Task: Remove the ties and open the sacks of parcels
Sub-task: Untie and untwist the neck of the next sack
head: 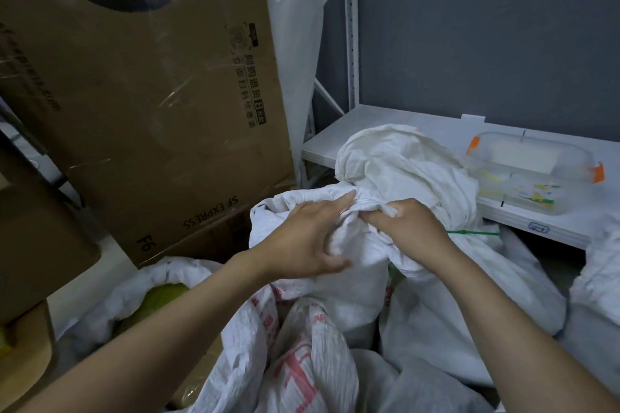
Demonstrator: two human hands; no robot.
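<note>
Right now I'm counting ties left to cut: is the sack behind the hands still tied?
Tied: a green tie cinches that sack just past the right hand.

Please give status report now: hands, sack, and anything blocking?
Left hand and right hand both gripping bunched neck of white sack. Green tie visible just behind right hand. Nothing blocking.

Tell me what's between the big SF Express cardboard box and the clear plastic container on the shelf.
In the head view, a bunched white sack rests on the shelf edge between the cardboard box and the clear plastic container.
</note>
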